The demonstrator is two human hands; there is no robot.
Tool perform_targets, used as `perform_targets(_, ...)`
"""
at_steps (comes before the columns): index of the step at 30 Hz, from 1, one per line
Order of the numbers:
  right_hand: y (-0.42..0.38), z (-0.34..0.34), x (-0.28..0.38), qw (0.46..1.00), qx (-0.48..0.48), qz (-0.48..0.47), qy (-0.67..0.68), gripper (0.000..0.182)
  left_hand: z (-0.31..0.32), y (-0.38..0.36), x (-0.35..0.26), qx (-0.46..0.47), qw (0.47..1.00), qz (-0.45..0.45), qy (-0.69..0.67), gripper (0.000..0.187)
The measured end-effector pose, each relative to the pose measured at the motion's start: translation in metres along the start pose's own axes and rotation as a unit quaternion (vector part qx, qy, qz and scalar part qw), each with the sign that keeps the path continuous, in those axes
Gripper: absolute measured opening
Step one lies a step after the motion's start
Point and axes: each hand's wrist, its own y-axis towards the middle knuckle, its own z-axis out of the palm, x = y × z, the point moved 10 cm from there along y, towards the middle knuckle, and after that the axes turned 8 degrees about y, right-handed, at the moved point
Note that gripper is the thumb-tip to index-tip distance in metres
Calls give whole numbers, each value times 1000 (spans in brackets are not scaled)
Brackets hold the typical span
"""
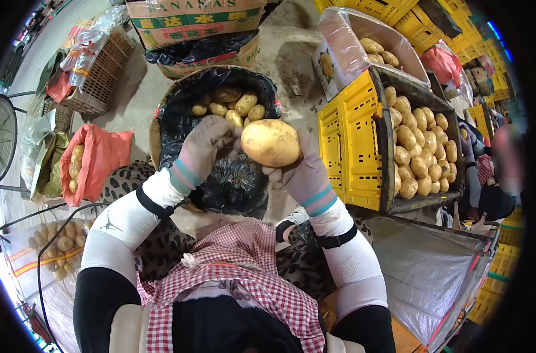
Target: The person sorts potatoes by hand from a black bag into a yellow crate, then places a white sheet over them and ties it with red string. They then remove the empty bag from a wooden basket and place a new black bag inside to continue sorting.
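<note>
A large pale-yellow potato (271, 143) is held up in front of me, above a black-lined basket. My right hand (306, 173), in a grey glove with a teal-striped cuff, grips it from the right, thumb beneath. At the potato's left end is my left hand (204, 146), gloved alike. Its fingers are curled, with the tips close to the potato; whether they hold anything is hidden. Below, the round basket (154, 141) is lined with a black plastic bag (176, 100). Several potatoes (244, 103) lie at its far side, some with dirty skins.
On the right, a yellow crate (351, 153) holds many potatoes (421, 144). Behind it stands a plastic-lined carton (332, 65) with potatoes. A banana box (194, 26) is beyond the basket. To the left are a red bag (97, 156) of potatoes, a wicker basket (106, 73) and a fan (0, 138).
</note>
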Motion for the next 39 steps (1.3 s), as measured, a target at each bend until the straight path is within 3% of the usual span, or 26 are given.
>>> perform_targets(1, -2, 1, 2, 1000, -2, -2, -1, 63, -6, 0, -7, -56, 997, 10, -53, 41)
perform_targets(2, -7, -5, 8, 989, -49, -17, -135, 62, 0, 1, -14, -21, 985, 135, 103, 53)
perform_targets(3, -13, -11, 17, 959, -98, -33, -265, 62, 16, -4, -16, 25, 971, 196, 137, 62)
perform_targets(4, -20, -17, 19, 921, -161, -37, -354, 67, 20, -4, -3, 47, 991, 108, 67, 64)
perform_targets(5, -25, -5, 31, 878, -148, -151, -429, 60, 25, -6, 10, 69, 997, 17, -3, 67)
perform_targets(6, -27, -11, 30, 901, -163, -139, -378, 56, 26, -4, 11, 76, 997, 17, -6, 67)
perform_targets(8, -27, -16, 37, 920, -177, -130, -325, 51, 41, -4, 17, 156, 952, -54, -258, 69)
perform_targets(11, -34, -42, 57, 926, -220, -217, -218, 44, 57, -7, 17, 209, 924, -80, -312, 69)
perform_targets(13, -31, -16, 54, 946, -33, -196, -257, 38, 63, -8, 22, 211, 925, -87, -304, 68)
perform_targets(14, -38, -7, 52, 902, -34, -199, -381, 34, 64, -8, 24, 209, 927, -89, -298, 68)
perform_targets(17, -43, -20, 42, 920, -88, -196, -326, 30, 66, -6, 28, 204, 933, -88, -284, 68)
perform_targets(19, -41, -29, 42, 893, -122, -237, -364, 30, 71, -13, 34, 208, 922, -127, -302, 70)
perform_targets(21, -54, 0, 63, 753, -95, -347, -551, 32, 76, -9, 28, 229, 918, -98, -308, 71)
perform_targets(22, -50, -7, 66, 789, -92, -271, -544, 40, 79, -5, 24, 221, 920, -98, -309, 71)
perform_targets(23, -52, -10, 77, 786, -102, -274, -545, 40, 71, 3, 28, 196, 939, -90, -268, 70)
perform_targets(25, -74, 14, 102, 737, -40, -419, -529, 54, 59, 15, 21, 119, 988, -40, -89, 66)
perform_targets(26, -72, 23, 92, 733, 16, -367, -572, 70, 74, 14, 20, 117, 986, -64, -96, 64)
perform_targets(27, -70, 25, 76, 668, 13, -380, -639, 78, 89, 11, 20, 116, 984, -85, -103, 62)
perform_targets(29, -77, 11, 89, 666, -51, -302, -680, 78, 102, 13, 22, 154, 979, -117, -61, 59)
perform_targets(31, -94, -26, 124, 868, -89, -252, -418, 71, 137, 16, 15, 282, 938, -141, -145, 55)
perform_targets(34, -177, -88, 209, 688, -397, -470, -386, 58, 138, 38, 5, 268, 955, -85, -99, 53)
perform_targets(35, -195, -107, 219, 715, -418, -498, -257, 61, 128, 52, 9, 222, 972, -64, -34, 54)
perform_targets(36, -219, -140, 235, 604, -458, -577, -304, 66, 114, 65, 27, 195, 976, -83, -48, 49)
perform_targets(37, -239, -149, 243, 461, -565, -519, -446, 63, 103, 68, 48, 194, 976, -83, -49, 49)
perform_targets(38, -245, -172, 247, 424, -643, -380, -512, 54, 83, 71, 77, 159, 983, -95, 0, 48)
perform_targets(39, -244, -175, 246, 423, -644, -379, -513, 54, 61, 78, 102, 123, 985, -108, 50, 47)
